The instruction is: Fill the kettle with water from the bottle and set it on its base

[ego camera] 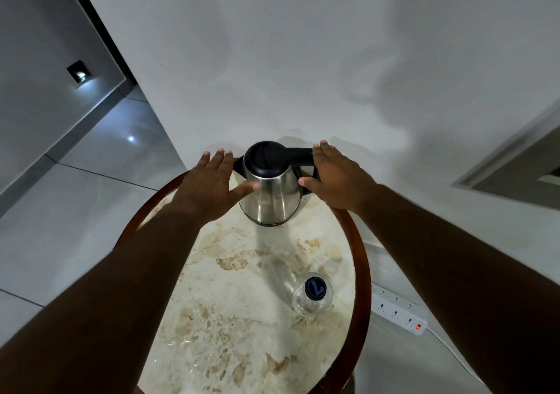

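A steel kettle [270,195] with a black lid and black handle stands at the far end of a round marble table [236,318], lid closed. My left hand [212,181] is spread flat just left of it, thumb tip touching the steel body. My right hand [331,175] hovers with fingers apart over the handle on the right side, thumb near the body. Neither hand grips anything. A clear bottle [312,292] with a dark blue cap stands upright near the table's right edge, closer to me. The kettle's base is hidden beneath it, if present.
The table has a dark wooden rim [362,260] and stands against a white wall. A white power strip [398,308] with a red lit switch lies on the tiled floor to the right, its cable running toward me.
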A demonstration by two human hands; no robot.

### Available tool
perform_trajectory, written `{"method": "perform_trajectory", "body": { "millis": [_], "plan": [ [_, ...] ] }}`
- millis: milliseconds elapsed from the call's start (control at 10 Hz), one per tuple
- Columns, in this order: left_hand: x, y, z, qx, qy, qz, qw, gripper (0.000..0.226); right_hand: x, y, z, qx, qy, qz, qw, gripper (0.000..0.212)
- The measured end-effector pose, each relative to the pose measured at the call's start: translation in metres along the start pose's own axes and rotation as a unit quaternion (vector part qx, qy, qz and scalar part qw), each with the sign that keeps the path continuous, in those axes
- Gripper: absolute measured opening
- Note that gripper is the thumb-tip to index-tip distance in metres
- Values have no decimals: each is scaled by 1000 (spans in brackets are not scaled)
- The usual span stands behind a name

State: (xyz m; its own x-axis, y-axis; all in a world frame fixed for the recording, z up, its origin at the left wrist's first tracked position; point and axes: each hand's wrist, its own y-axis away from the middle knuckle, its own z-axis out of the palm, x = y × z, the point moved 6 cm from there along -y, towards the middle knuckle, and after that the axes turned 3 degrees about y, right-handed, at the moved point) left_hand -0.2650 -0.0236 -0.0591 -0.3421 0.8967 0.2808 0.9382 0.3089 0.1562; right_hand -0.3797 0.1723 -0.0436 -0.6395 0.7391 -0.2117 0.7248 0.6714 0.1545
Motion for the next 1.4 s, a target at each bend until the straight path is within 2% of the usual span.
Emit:
{"method": "perform_trajectory", "body": {
  "millis": [200,400,600,900,1200,1400],
  "plan": [
    [10,-11,16,-33,21,9,999,115,3,-4,15,-23,-24,11,999,75],
    [12,-7,21,-22,37,18,999,103,3,-6,16,-13,-46,17,999,75],
    [18,-6,16,-18,46,25,998,100,6,-3,12,-2,-44,13,999,75],
    [17,-1,16,-13,40,15,999,97,5,0,11,5,-37,6,999,76],
    [5,24,15,-30,37,-32,998,108,3,16,-1,-3,-42,19,999,78],
    [10,43,-6,-5,47,-42,998,102,-4,33,-16,18,-59,30,998,76]
  ]
}}
